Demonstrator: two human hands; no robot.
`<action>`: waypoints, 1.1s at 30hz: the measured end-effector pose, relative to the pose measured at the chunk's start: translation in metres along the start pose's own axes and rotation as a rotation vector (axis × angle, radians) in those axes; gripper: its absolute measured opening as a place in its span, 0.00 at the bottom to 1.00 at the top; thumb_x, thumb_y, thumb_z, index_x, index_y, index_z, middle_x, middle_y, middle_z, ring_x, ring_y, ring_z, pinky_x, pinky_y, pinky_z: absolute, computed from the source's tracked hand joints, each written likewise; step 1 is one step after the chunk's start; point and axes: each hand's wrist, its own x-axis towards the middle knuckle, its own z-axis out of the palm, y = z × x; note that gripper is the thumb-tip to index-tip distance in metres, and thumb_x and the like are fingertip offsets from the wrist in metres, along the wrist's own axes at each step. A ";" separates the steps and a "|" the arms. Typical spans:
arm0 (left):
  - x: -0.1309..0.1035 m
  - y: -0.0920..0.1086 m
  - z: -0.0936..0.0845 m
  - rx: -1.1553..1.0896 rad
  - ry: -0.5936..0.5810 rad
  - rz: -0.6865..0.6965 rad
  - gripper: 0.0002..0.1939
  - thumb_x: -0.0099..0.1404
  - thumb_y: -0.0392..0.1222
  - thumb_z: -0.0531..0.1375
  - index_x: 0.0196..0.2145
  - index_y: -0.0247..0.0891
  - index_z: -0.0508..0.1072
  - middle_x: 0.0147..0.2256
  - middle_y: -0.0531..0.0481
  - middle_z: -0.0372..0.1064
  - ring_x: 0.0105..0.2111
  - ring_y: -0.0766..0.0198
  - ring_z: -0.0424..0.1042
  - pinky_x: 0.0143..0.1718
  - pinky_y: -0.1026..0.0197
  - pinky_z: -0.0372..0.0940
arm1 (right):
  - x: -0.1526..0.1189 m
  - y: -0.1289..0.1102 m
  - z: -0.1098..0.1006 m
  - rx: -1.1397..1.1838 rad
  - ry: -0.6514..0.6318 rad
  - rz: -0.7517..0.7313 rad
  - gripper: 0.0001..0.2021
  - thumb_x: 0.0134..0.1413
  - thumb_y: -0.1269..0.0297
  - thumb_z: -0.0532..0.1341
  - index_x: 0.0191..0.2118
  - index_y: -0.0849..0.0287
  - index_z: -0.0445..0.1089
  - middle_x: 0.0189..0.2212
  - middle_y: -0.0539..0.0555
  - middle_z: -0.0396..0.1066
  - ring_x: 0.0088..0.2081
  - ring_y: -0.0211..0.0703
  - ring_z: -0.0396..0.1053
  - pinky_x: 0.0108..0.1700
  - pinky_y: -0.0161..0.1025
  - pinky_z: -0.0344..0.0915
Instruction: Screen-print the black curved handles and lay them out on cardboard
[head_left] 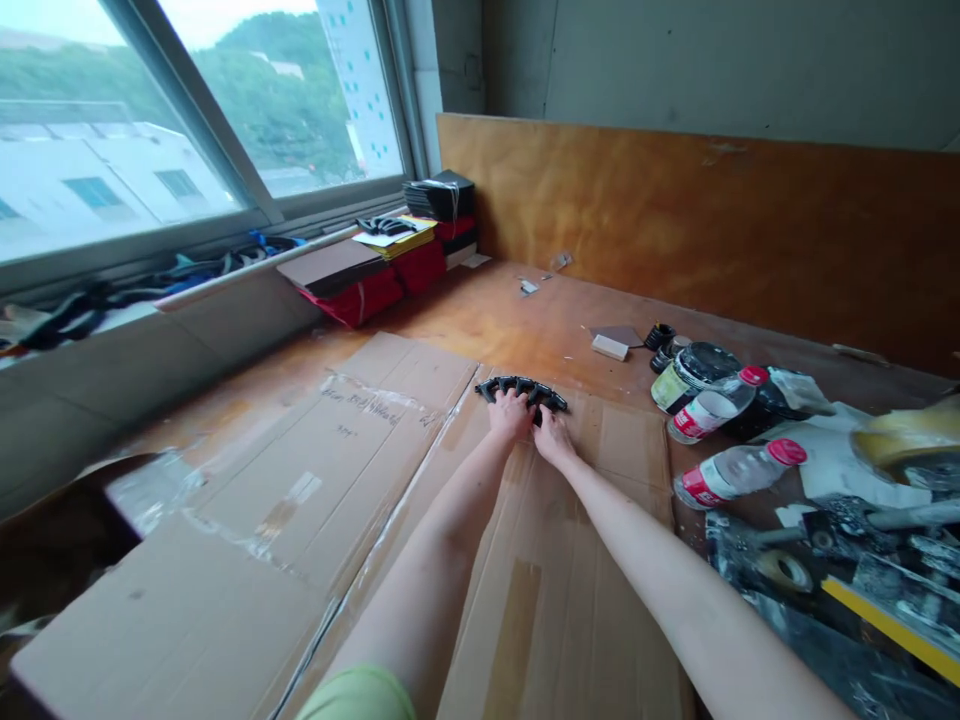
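Observation:
A curved black object with a toothed-looking row of segments (525,384) lies at the far end of the flattened cardboard (600,590). Its exact kind is too small to make out. My left hand (510,412) is over its middle, fingers bent and closed onto the near edge. Just to the right, my right hand (553,436) pinches a dark part of the same object, with the thumb side toward the left hand. The fingertips of both hands are partly hidden against the black surface. Both forearms stretch forward over the cardboard.
Plastic bottles with red caps (742,475), a dark-lidded jar (694,375), a tape roll (786,572) and tools crowd the right side. Bundled red and black stacks (360,290) sit below the window. A wooden board (675,220) closes off the back. A white block (610,347) lies beyond the cardboard.

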 end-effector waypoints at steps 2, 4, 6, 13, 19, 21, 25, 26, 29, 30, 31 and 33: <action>0.008 -0.001 0.005 -0.004 0.006 0.007 0.23 0.67 0.56 0.48 0.51 0.44 0.73 0.53 0.39 0.64 0.55 0.42 0.57 0.48 0.43 0.62 | 0.008 0.001 0.000 -0.005 -0.023 0.016 0.25 0.61 0.62 0.55 0.63 0.61 0.56 0.58 0.65 0.64 0.58 0.55 0.62 0.56 0.50 0.60; 0.002 -0.004 0.012 -0.010 0.065 0.036 0.26 0.67 0.56 0.48 0.58 0.46 0.67 0.59 0.39 0.58 0.58 0.40 0.54 0.50 0.41 0.61 | 0.004 0.000 -0.004 0.016 -0.048 0.026 0.28 0.60 0.63 0.56 0.64 0.62 0.54 0.61 0.64 0.59 0.60 0.54 0.60 0.58 0.49 0.59; -0.018 -0.009 0.022 -0.024 0.149 0.110 0.27 0.68 0.53 0.48 0.62 0.45 0.61 0.65 0.40 0.50 0.63 0.42 0.48 0.56 0.42 0.57 | -0.015 -0.002 -0.011 0.066 -0.071 0.038 0.30 0.59 0.65 0.58 0.65 0.64 0.52 0.62 0.65 0.58 0.61 0.51 0.59 0.60 0.47 0.57; -0.148 -0.021 0.060 -0.194 0.249 0.125 0.29 0.69 0.49 0.49 0.62 0.32 0.55 0.66 0.32 0.43 0.67 0.51 0.45 0.62 0.48 0.51 | -0.179 0.013 -0.072 0.244 -0.143 -0.248 0.18 0.57 0.68 0.60 0.54 0.56 0.69 0.54 0.56 0.69 0.56 0.44 0.66 0.59 0.43 0.60; -0.230 0.015 0.045 -0.425 0.046 -0.130 0.26 0.67 0.52 0.51 0.58 0.38 0.62 0.60 0.35 0.58 0.63 0.50 0.55 0.59 0.48 0.57 | -0.343 0.105 -0.157 0.149 0.080 -0.268 0.13 0.60 0.67 0.57 0.47 0.54 0.74 0.51 0.55 0.72 0.55 0.44 0.66 0.59 0.47 0.61; -0.253 0.047 0.032 -0.606 -0.023 -0.225 0.27 0.66 0.54 0.51 0.58 0.39 0.63 0.55 0.36 0.65 0.59 0.50 0.62 0.55 0.48 0.62 | -0.382 0.153 -0.179 0.054 0.152 -0.146 0.14 0.61 0.66 0.57 0.50 0.54 0.73 0.53 0.56 0.71 0.57 0.47 0.64 0.60 0.51 0.60; -0.304 0.147 -0.008 -1.084 -0.065 -0.143 0.27 0.64 0.56 0.54 0.55 0.37 0.66 0.45 0.40 0.72 0.45 0.58 0.73 0.46 0.55 0.68 | -0.420 0.236 -0.194 -0.084 0.136 -0.082 0.23 0.58 0.61 0.60 0.59 0.59 0.65 0.59 0.62 0.63 0.61 0.53 0.60 0.61 0.54 0.57; -0.315 0.176 -0.020 -1.177 -0.074 -0.088 0.28 0.64 0.57 0.55 0.55 0.37 0.66 0.42 0.42 0.73 0.41 0.60 0.74 0.44 0.56 0.69 | -0.424 0.249 -0.193 -0.095 0.124 -0.132 0.26 0.57 0.60 0.62 0.60 0.61 0.63 0.61 0.63 0.60 0.63 0.53 0.57 0.63 0.55 0.55; -0.343 0.258 -0.057 -1.386 -0.115 0.060 0.28 0.64 0.60 0.54 0.54 0.39 0.66 0.34 0.48 0.72 0.30 0.67 0.72 0.38 0.59 0.70 | -0.429 0.267 -0.190 -0.073 0.089 -0.320 0.28 0.54 0.61 0.64 0.60 0.63 0.63 0.64 0.64 0.54 0.66 0.53 0.50 0.65 0.55 0.50; -0.349 0.280 -0.068 -1.433 -0.130 0.094 0.28 0.64 0.60 0.53 0.53 0.39 0.67 0.32 0.50 0.71 0.29 0.68 0.71 0.37 0.60 0.69 | -0.432 0.269 -0.191 -0.048 0.067 -0.379 0.26 0.55 0.61 0.63 0.59 0.63 0.64 0.63 0.63 0.57 0.66 0.52 0.50 0.65 0.54 0.50; -0.354 0.299 -0.077 -1.466 -0.139 0.114 0.27 0.64 0.59 0.53 0.53 0.38 0.67 0.30 0.51 0.70 0.28 0.68 0.70 0.36 0.61 0.69 | -0.436 0.270 -0.193 -0.015 0.038 -0.440 0.23 0.55 0.62 0.63 0.57 0.62 0.67 0.61 0.62 0.60 0.64 0.51 0.53 0.65 0.54 0.51; -0.361 0.324 -0.089 -1.489 -0.132 0.109 0.27 0.65 0.59 0.52 0.52 0.38 0.69 0.27 0.52 0.67 0.27 0.68 0.69 0.33 0.63 0.69 | -0.447 0.273 -0.202 0.068 0.000 -0.544 0.17 0.58 0.63 0.60 0.52 0.58 0.71 0.56 0.58 0.67 0.61 0.48 0.61 0.64 0.53 0.54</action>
